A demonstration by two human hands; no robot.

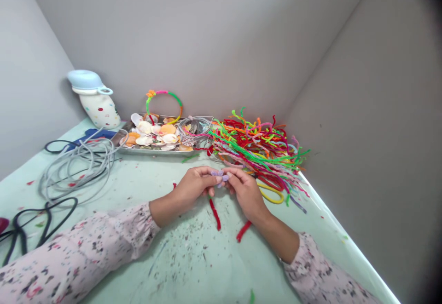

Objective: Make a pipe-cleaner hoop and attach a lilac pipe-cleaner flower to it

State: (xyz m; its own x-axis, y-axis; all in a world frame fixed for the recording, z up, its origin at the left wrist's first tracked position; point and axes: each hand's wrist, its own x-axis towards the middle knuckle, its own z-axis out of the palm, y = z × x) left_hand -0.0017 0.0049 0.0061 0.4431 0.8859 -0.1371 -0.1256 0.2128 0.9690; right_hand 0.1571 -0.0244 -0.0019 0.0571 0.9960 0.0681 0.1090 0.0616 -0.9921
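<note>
Between my two hands is a small bent piece of purple pipe cleaner (221, 175). My left hand (195, 185) pinches its left side with thumb and fingers. Its right side is pinched by my right hand (246, 192). Just below my left fingers, a red pipe cleaner piece (214, 214) lies on the pale green table (193, 258). Another red piece (243, 231) sticks out beside my right wrist, partly covered by it.
A metal tray (162, 152) of shells, with a colourful ring (180, 101) on it, sits at the back. Right of it spreads a pipe cleaner pile (262, 152). Grey cord (76, 175), black cord (48, 207) and a bottle (98, 106) are at left.
</note>
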